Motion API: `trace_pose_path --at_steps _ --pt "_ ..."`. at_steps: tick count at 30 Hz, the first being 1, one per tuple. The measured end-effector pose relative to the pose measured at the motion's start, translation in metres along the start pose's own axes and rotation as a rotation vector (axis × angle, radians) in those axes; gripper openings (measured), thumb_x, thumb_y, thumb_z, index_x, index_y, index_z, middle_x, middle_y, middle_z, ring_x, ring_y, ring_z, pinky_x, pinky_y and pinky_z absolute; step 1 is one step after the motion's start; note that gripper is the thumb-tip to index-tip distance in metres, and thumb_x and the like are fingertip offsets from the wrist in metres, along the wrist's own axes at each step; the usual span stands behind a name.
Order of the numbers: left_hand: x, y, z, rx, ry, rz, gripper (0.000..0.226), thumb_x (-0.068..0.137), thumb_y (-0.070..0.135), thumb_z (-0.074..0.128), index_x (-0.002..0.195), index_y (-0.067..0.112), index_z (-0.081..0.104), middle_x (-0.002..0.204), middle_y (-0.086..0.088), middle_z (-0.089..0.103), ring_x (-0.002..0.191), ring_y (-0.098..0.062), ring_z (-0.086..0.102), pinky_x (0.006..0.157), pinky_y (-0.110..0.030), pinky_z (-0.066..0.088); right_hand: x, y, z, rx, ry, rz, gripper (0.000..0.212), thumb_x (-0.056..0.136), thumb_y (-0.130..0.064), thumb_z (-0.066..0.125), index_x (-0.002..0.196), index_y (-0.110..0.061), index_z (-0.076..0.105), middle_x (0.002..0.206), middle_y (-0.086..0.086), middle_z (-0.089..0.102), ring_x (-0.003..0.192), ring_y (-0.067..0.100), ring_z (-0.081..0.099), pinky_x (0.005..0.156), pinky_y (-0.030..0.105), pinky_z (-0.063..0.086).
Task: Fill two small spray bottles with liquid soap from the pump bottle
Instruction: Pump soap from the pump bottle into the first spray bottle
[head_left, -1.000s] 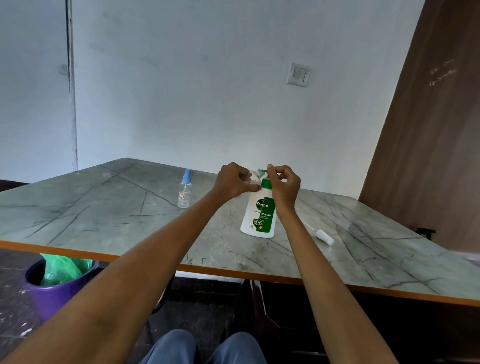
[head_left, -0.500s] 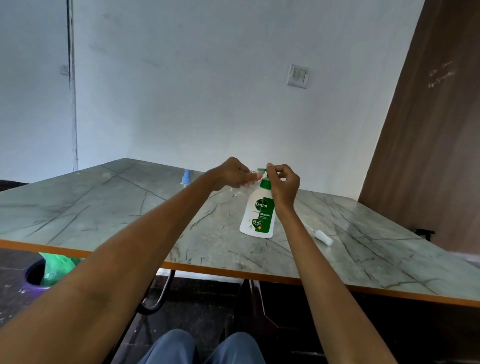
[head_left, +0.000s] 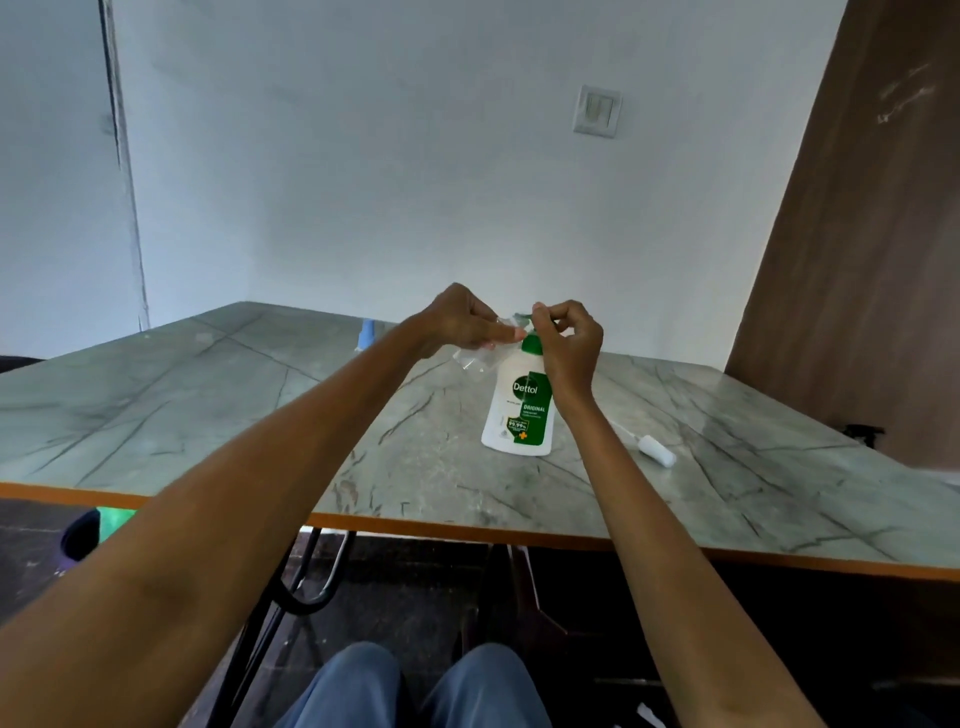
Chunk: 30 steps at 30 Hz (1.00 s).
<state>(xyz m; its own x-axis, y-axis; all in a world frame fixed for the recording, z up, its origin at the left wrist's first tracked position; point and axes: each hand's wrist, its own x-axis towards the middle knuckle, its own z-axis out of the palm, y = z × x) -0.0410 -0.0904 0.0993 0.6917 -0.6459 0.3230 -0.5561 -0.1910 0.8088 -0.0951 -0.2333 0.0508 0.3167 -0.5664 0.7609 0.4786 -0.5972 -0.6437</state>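
Observation:
A white and green pump bottle (head_left: 519, 410) stands upright on the marble table (head_left: 208, 395). My left hand (head_left: 460, 322) holds a small clear spray bottle (head_left: 480, 357), tilted, with its mouth up against the pump's nozzle. My right hand (head_left: 569, 338) is closed on the pump head, fingers pinched at its top. A second spray bottle with a blue cap (head_left: 367, 332) stands further back, mostly hidden behind my left forearm. A white spray top with its tube (head_left: 655, 450) lies on the table to the right of the pump bottle.
The table's orange front edge (head_left: 467, 530) runs across near me. A purple bucket with a green bag (head_left: 85, 530) sits on the floor at the left. A brown wooden panel (head_left: 857, 260) rises at the right. My knees (head_left: 410, 686) are under the table.
My left hand has tilted the clear spray bottle further down to the left under the nozzle. My left forearm now covers most of the blue-capped bottle. The view has shifted slightly.

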Motion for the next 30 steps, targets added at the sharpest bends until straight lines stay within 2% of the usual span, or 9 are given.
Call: trace_pose_path --at_steps 8,13,17,22,30 --pt "-0.002 0.010 -0.005 0.045 0.009 0.020 0.041 0.070 0.030 0.079 0.094 -0.003 0.072 0.093 -0.018 0.070 0.078 -0.015 0.057 0.063 -0.021 0.046 0.007 -0.005 -0.004 -0.047 -0.030 0.022 0.021 0.083 -0.024 0.065 0.069 -0.008 0.062 0.066 -0.010 0.057 0.069 0.012 0.050 0.075 0.038 0.048" --pt "-0.002 0.015 -0.008 0.121 0.012 0.060 0.041 0.068 0.025 0.080 0.096 -0.003 0.072 0.092 -0.013 0.070 0.080 -0.015 0.055 0.064 -0.020 0.042 0.008 -0.008 -0.003 -0.070 -0.032 0.003 0.023 0.083 -0.024 0.065 0.070 -0.005 0.063 0.066 -0.011 0.057 0.071 0.014 0.053 0.077 0.041 0.048" --pt "-0.004 0.017 -0.008 0.139 0.018 0.073 0.041 0.068 0.025 0.080 0.097 -0.004 0.071 0.082 -0.007 0.067 0.079 -0.014 0.053 0.063 -0.019 0.039 0.010 -0.008 -0.004 -0.088 -0.043 -0.005 0.025 0.083 -0.025 0.065 0.071 -0.003 0.063 0.066 -0.010 0.056 0.072 0.015 0.054 0.078 0.040 0.048" --pt "-0.003 0.015 -0.008 0.158 0.012 0.054 0.041 0.067 0.027 0.080 0.096 -0.002 0.072 0.095 -0.015 0.071 0.081 -0.015 0.055 0.063 -0.018 0.041 0.007 -0.003 -0.002 -0.082 -0.031 -0.027 0.024 0.082 -0.021 0.065 0.070 0.000 0.061 0.066 -0.006 0.055 0.069 0.017 0.051 0.073 0.041 0.049" --pt "-0.003 0.015 -0.006 0.139 0.010 0.035 0.040 0.068 0.027 0.080 0.097 0.000 0.072 0.091 -0.011 0.070 0.079 -0.013 0.055 0.063 -0.018 0.042 0.007 -0.002 -0.005 -0.076 -0.034 0.007 0.025 0.082 -0.026 0.065 0.070 -0.004 0.063 0.066 -0.010 0.057 0.069 0.014 0.052 0.075 0.042 0.049"
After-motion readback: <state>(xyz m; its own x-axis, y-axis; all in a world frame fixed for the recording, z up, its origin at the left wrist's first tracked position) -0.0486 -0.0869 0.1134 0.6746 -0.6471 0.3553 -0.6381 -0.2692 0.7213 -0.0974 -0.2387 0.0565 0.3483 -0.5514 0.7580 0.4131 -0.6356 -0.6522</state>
